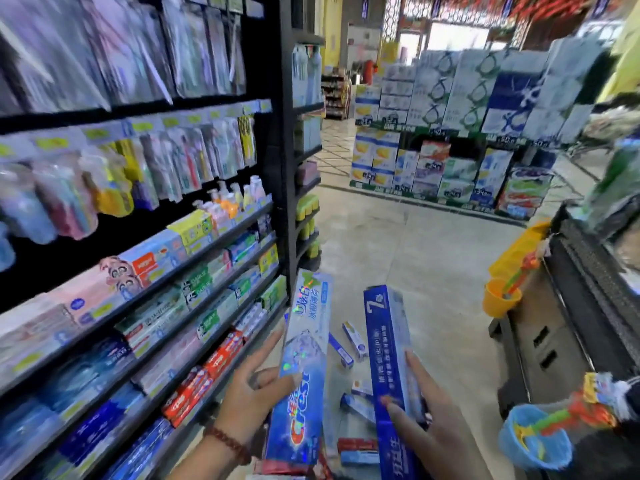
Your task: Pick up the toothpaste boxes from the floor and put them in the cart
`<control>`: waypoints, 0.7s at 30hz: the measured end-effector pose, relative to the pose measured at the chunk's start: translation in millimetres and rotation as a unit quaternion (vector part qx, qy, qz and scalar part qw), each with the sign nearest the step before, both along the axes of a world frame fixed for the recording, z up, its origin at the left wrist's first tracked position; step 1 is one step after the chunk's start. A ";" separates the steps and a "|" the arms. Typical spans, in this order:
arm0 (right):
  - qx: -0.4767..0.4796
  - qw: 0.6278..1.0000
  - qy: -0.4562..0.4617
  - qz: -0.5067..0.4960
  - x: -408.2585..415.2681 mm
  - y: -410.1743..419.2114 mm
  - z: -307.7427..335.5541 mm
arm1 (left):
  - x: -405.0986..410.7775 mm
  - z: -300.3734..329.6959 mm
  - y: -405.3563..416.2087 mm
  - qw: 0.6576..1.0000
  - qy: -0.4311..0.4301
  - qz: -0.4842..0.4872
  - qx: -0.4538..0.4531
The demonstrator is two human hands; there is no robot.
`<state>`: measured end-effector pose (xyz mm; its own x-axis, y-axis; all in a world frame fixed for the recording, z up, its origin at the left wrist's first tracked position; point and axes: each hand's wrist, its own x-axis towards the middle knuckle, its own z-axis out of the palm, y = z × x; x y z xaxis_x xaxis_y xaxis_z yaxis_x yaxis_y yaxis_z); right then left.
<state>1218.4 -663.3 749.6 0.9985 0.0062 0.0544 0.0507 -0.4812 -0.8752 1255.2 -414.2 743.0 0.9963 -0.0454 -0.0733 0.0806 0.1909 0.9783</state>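
Two toothpaste boxes held upright, long axes pointing away, Crest box (pixel 304 372) in left hand (pixel 249 393) grip, dark blue box (pixel 393 375) in right hand (pixel 426 420) grip.

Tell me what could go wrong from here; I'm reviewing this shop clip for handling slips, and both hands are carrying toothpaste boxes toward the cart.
1. The left hand grips the tall Crest box only low down, so it may tip on the way over.
2. Small boxes on the floor lie between the hands and could be trodden on.
3. The right hand with the dark blue box might snag the toy buckets hanging on the cart.
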 end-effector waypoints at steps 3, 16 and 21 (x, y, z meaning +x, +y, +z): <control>0.056 0.998 -0.027 0.000 2.1 8.8 56.4 | -4.8 61.9 8.0 0.998 -0.053 0.030 0.003; 0.209 0.961 -0.075 0.166 11.4 68.1 174.4 | -73.8 192.4 55.1 0.964 -0.184 0.189 0.021; 0.239 0.930 -0.081 0.267 9.8 111.2 177.7 | -135.7 193.3 84.7 0.943 -0.175 0.284 0.020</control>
